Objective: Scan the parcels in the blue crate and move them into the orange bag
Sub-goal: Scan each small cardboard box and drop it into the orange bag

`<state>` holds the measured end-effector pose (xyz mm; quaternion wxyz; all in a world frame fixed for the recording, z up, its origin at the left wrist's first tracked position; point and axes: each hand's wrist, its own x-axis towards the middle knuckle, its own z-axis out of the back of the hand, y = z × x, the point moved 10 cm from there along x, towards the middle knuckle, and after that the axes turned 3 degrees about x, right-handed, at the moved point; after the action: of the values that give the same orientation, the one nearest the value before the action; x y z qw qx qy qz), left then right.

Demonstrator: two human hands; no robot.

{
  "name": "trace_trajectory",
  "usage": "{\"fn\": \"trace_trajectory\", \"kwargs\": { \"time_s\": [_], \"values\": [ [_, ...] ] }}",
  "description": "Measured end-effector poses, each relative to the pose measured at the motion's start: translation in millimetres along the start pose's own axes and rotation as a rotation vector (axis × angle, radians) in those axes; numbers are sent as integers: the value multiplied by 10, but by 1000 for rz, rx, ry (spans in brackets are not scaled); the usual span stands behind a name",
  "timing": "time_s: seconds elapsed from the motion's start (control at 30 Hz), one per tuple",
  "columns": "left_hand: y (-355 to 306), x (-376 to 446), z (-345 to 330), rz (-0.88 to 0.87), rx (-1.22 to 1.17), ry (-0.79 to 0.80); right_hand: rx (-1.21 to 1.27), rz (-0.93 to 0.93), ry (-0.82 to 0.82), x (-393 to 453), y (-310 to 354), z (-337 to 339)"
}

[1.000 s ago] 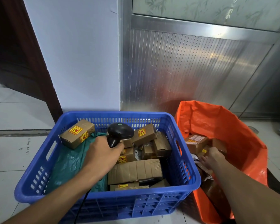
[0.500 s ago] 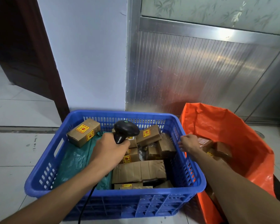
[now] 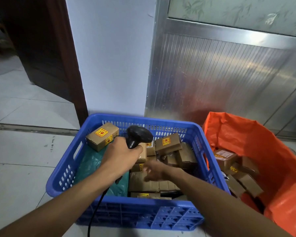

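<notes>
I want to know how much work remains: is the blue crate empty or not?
Not empty. The blue plastic crate holds several brown cardboard parcels and a green plastic bag.

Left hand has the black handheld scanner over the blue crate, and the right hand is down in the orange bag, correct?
Not quite. The head view shows the right hand inside the blue plastic crate, fingers spread over the brown cardboard parcels, not in the orange bag. The left hand does grip the black handheld scanner.
</notes>
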<state>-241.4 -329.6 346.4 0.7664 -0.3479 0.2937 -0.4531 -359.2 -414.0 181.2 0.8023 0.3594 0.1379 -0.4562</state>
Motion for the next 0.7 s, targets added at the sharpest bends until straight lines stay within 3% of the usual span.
{"fn": "trace_trajectory", "kwargs": {
  "time_s": [0.2,0.5,0.7],
  "values": [
    [43,8,91,9,-29,14,-271,-102,199,-31,-302,-578],
    [100,80,85,34,-62,26,-424,-196,318,25,-680,-757],
    [160,164,9,39,-48,24,-393,-184,379,115,-644,-813]
  ]
}}
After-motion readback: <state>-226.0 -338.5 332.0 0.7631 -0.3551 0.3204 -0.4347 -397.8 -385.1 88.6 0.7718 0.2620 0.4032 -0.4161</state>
